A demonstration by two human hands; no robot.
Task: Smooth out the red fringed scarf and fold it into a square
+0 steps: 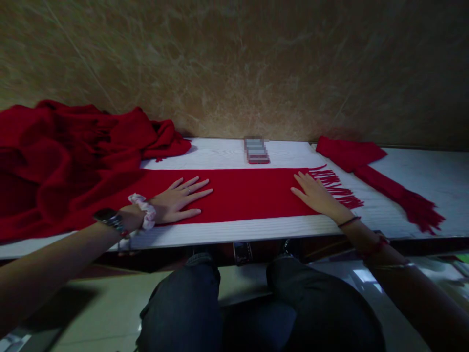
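A red scarf (249, 194) lies flat across a narrow white table, its fringe (340, 190) spread out at the right end. My left hand (179, 198) presses on the scarf left of its middle, fingers stretched apart. Close to the fringe, my right hand (313, 194) rests palm down with its fingers extended. Neither hand grips the cloth. Toward the left, the flat strip runs into a heap of crumpled red fabric (84, 142); where one piece ends and another begins in there is hard to tell.
A phone (257, 150) lies behind the scarf, near the marbled wall (234, 68). Another red fringed scarf (381, 183), folded and bent, is at the right on the white tabletop (234, 230). My knees (190, 303) are below the table's front edge.
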